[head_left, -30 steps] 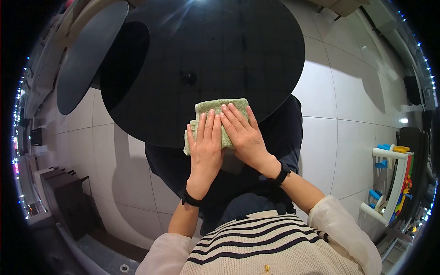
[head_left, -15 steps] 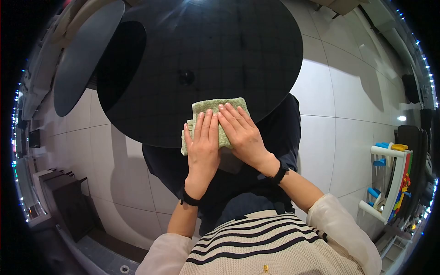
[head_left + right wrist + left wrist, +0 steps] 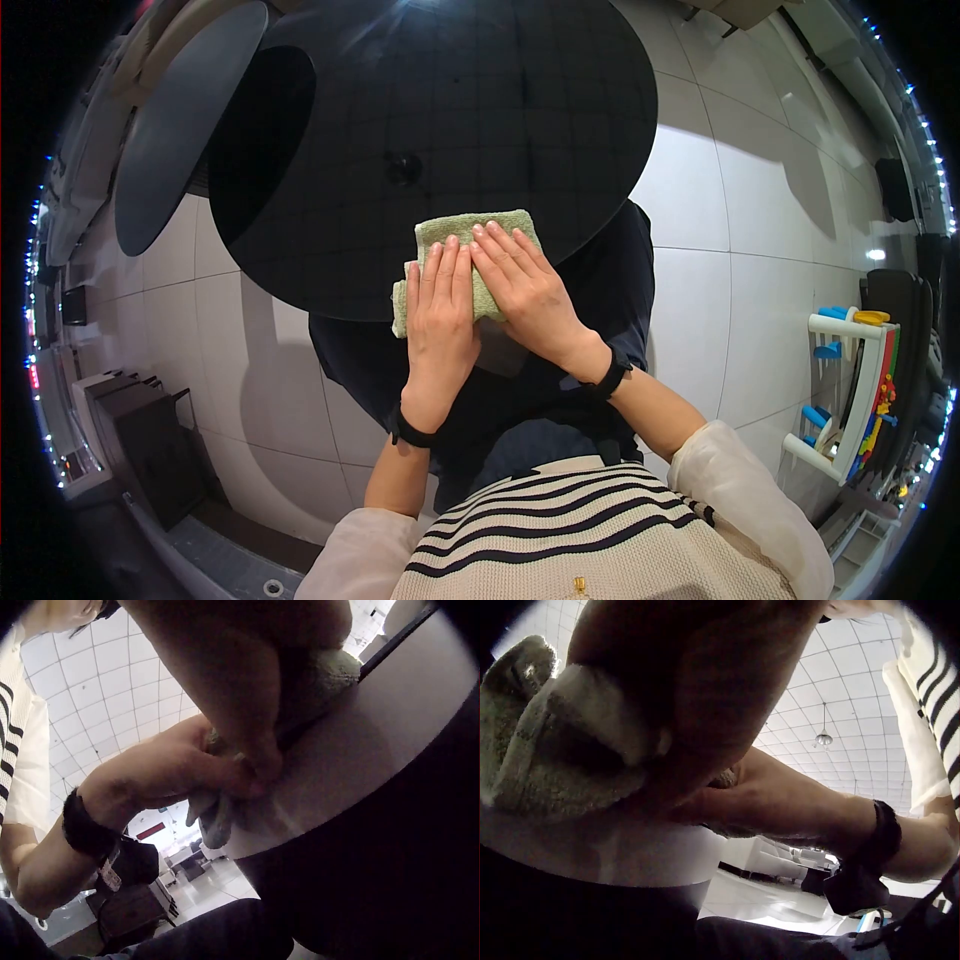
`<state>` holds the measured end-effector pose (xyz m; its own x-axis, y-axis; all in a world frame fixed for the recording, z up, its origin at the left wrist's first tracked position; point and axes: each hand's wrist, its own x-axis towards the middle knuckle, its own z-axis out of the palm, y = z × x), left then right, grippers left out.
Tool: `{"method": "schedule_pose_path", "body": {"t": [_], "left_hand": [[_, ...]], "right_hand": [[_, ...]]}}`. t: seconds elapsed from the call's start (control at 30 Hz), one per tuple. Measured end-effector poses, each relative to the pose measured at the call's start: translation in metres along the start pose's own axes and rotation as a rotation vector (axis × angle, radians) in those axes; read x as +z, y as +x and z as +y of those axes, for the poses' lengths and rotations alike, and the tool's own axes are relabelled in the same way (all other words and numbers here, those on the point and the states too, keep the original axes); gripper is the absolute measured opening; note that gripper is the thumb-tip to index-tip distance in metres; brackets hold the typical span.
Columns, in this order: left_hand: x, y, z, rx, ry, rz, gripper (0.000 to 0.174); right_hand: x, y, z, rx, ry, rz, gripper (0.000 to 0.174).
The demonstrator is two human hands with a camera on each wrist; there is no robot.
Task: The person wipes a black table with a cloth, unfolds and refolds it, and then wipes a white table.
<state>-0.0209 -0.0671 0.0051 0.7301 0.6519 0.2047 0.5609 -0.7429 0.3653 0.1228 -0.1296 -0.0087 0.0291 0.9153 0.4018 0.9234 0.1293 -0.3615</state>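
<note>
A folded light-green cloth lies on the near edge of a round black table. Both hands rest flat on it, side by side, fingers straight and pointing away from the body. The left hand covers the cloth's left part, and the right hand covers its right part, angled inward. In the left wrist view the cloth bunches beside the dark underside of the left hand. The right wrist view shows the cloth under the right hand; the thumbs are close together.
A small round dark spot shows on the tabletop. A grey oval surface adjoins the table at the left. On the right stands a white rack with colourful parts; a dark cabinet is at lower left. The person's legs are under the table edge.
The table, cloth and hands appear shifted slightly left in the head view, along with the surroundings. Both hands stay flat on the cloth, with little change in their pose.
</note>
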Motion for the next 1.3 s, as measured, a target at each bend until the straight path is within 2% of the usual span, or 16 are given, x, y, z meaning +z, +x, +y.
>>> {"method": "schedule_pose_path", "body": {"t": [0.03, 0.13, 0.27, 0.43, 0.47, 0.5, 0.6, 0.73, 0.83, 1.07, 1.3], "left_hand": [[-0.002, 0.000, 0.001, 0.000, -0.016, -0.006, 0.084], [-0.008, 0.002, 0.001, -0.005, -0.054, -0.027, 0.083], [-0.016, 0.002, 0.003, -0.030, -0.098, -0.058, 0.081], [-0.023, -0.003, 0.001, -0.064, -0.094, -0.025, 0.066], [-0.021, -0.005, -0.002, -0.056, -0.105, -0.015, 0.065], [-0.020, -0.008, -0.005, -0.048, -0.115, -0.002, 0.065], [-0.020, -0.009, -0.006, -0.014, -0.142, 0.037, 0.063], [-0.017, -0.014, 0.006, 0.019, -0.154, 0.073, 0.059], [0.001, 0.001, 0.014, 0.076, -0.184, 0.094, 0.056], [0.022, 0.021, 0.020, 0.163, -0.263, 0.175, 0.053], [-0.001, 0.005, -0.015, 0.067, -0.254, 0.169, 0.056]], "right_hand": [[0.000, -0.001, 0.000, 0.009, 0.021, -0.006, 0.063], [0.001, 0.001, -0.002, -0.001, -0.013, 0.007, 0.061], [-0.003, 0.003, -0.008, -0.004, 0.009, 0.025, 0.046], [0.003, 0.002, -0.012, -0.014, 0.088, 0.023, 0.040], [0.005, 0.001, -0.012, -0.013, 0.117, 0.023, 0.040], [0.009, -0.002, -0.011, -0.012, 0.127, 0.020, 0.048], [0.000, -0.003, -0.009, -0.010, 0.195, 0.025, 0.037], [-0.017, -0.013, -0.007, -0.006, 0.172, -0.005, 0.035], [-0.020, -0.019, 0.010, 0.038, 0.102, 0.018, 0.050], [-0.023, -0.023, 0.024, 0.085, 0.068, 0.089, 0.052], [-0.010, 0.000, -0.001, 0.019, 0.153, -0.024, 0.059]]}}
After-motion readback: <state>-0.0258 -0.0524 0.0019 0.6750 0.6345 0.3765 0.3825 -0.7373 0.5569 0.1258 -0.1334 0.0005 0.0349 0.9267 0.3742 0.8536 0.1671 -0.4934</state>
